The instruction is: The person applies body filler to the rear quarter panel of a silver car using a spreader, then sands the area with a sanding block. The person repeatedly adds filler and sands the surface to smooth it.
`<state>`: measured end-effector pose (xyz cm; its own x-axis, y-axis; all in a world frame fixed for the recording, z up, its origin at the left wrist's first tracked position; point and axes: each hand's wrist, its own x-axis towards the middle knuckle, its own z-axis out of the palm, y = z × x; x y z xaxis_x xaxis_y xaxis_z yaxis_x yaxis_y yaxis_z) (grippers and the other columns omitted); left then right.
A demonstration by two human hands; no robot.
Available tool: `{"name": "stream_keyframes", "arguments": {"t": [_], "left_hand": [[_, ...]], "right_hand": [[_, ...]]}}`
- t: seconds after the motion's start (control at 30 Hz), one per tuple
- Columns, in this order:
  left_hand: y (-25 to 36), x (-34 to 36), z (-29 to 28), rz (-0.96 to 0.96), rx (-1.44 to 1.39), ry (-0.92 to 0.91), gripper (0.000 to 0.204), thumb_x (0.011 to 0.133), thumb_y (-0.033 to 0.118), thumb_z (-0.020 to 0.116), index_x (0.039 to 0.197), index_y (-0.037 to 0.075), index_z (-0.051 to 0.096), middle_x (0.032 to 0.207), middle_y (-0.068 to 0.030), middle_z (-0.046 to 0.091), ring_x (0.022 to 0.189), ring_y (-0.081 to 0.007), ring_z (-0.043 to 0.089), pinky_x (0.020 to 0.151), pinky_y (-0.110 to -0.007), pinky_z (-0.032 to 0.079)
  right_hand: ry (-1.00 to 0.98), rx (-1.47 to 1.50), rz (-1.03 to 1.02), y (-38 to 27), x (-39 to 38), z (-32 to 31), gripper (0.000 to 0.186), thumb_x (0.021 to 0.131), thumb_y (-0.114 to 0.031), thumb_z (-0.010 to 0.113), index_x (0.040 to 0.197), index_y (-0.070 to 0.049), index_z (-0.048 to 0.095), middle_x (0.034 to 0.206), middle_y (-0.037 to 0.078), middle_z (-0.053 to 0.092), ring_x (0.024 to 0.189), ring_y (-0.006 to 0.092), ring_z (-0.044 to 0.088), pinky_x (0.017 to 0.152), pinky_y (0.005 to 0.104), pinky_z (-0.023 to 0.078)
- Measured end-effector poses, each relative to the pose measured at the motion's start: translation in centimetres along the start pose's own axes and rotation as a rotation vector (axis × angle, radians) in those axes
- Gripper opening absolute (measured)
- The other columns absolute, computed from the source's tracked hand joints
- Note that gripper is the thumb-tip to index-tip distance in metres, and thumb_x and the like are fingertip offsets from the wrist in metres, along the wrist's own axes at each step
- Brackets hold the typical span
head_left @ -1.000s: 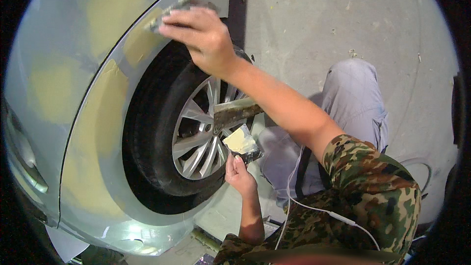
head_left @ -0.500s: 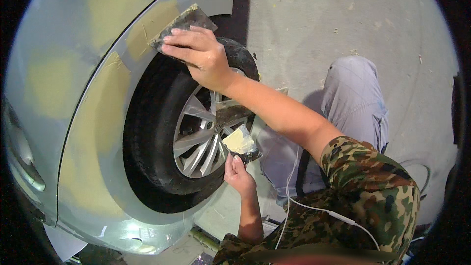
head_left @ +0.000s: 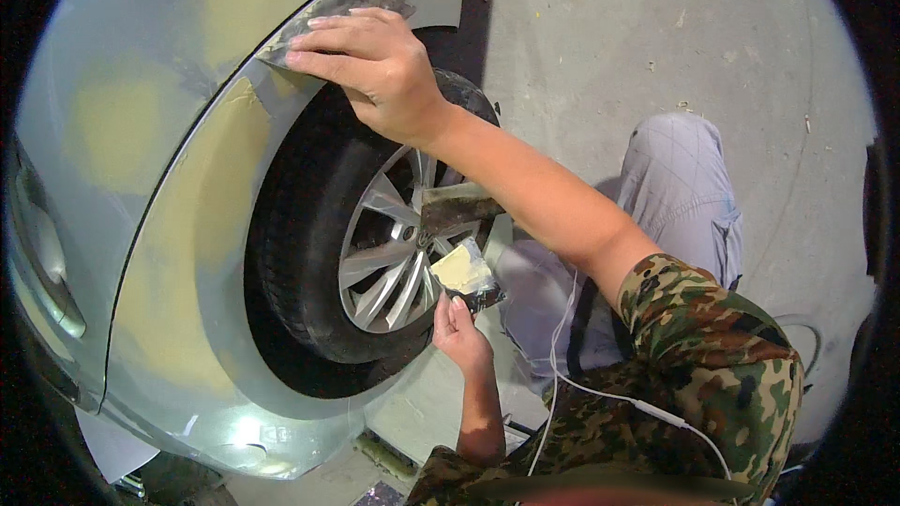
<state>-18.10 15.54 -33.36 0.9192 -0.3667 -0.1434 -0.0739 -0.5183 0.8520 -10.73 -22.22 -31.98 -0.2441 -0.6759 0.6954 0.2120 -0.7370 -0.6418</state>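
My right hand is closed on a wide, flat putty spreader, its blade lying on the grey car fender just above the wheel arch. Yellowish putty clings to the spreader's edge, and the blade hides most of a putty patch under it. Lower down, my left hand pinches a small dark spreader that carries a lump of pale yellow putty. Between the hands, a third dark blade shows in front of the wheel, partly behind my right forearm; what supports it is hidden.
A black tyre with a silver spoked rim fills the arch. More dried-looking yellow filler covers the fender, with further patches on the hood. My bent knee is at the right, over the concrete floor. A white cable hangs across my shirt.
My right hand and its spreader have moved up and left over the putty patch above the arch, toward the panel seam. My left hand stays nearly in place; the view has shifted slightly.
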Motion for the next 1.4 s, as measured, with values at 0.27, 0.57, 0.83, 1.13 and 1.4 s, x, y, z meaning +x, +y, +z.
{"name": "stream_keyframes", "arguments": {"t": [0.27, 0.57, 0.83, 1.13, 1.4], "left_hand": [[-0.3, 0.4, 0.6, -0.056, 0.015, 0.004, 0.041, 0.110, 0.012, 0.062, 0.144, -0.011, 0.060, 0.115, -0.0075, 0.075, 0.092, -0.0083, 0.067, 0.074, -0.021, 0.051], [-0.5, 0.1, 0.1, -0.115, 0.024, -0.052, 0.040, 0.111, 0.009, 0.061, 0.146, -0.012, 0.058, 0.130, -0.0191, 0.073, 0.114, -0.0198, 0.072, 0.098, -0.032, 0.058], [-0.4, 0.2, 0.7, -0.092, 0.024, -0.010, 0.044, 0.111, 0.013, 0.063, 0.145, -0.014, 0.057, 0.117, -0.0107, 0.073, 0.096, -0.0108, 0.066, 0.079, -0.025, 0.052], [-0.7, 0.0, 1.0, -0.056, 0.012, 0.006, 0.045, 0.110, 0.015, 0.064, 0.145, -0.012, 0.058, 0.118, -0.0100, 0.074, 0.093, -0.0087, 0.067, 0.073, -0.022, 0.052], [-0.7, 0.3, 0.0, -0.099, 0.102, -0.027, 0.043, 0.111, 0.010, 0.063, 0.146, -0.015, 0.056, 0.130, -0.0213, 0.072, 0.114, -0.0211, 0.072, 0.095, -0.033, 0.059]], "right_hand": [[-0.119, 0.018, 0.037, -1.2, -2.8, -0.9, 0.041, 0.088, 0.005, 0.071, 0.117, -0.021, 0.084, 0.128, -0.001, 0.079, 0.128, 0.0221, 0.071, 0.109, 0.0462, 0.052], [-0.029, -0.030, 0.000, 2.8, -0.3, -1.0, 0.047, 0.083, 0.007, 0.074, 0.122, -0.020, 0.083, 0.127, 0.000, 0.079, 0.125, 0.0247, 0.072, 0.108, 0.0475, 0.053], [-0.083, -0.001, 0.045, 2.3, -1.7, -0.3, 0.045, 0.086, 0.007, 0.072, 0.120, -0.019, 0.083, 0.128, 0.000, 0.078, 0.127, 0.0241, 0.070, 0.109, 0.0475, 0.053], [-0.014, -0.028, 0.012, 2.7, -1.0, -0.4, 0.048, 0.084, 0.008, 0.073, 0.122, -0.019, 0.083, 0.127, 0.001, 0.079, 0.125, 0.0255, 0.072, 0.110, 0.0472, 0.053], [-0.082, -0.001, 0.050, 2.2, -2.4, -0.5, 0.047, 0.084, 0.008, 0.073, 0.121, -0.019, 0.082, 0.130, 0.000, 0.078, 0.126, 0.0241, 0.072, 0.110, 0.0473, 0.053]]}}
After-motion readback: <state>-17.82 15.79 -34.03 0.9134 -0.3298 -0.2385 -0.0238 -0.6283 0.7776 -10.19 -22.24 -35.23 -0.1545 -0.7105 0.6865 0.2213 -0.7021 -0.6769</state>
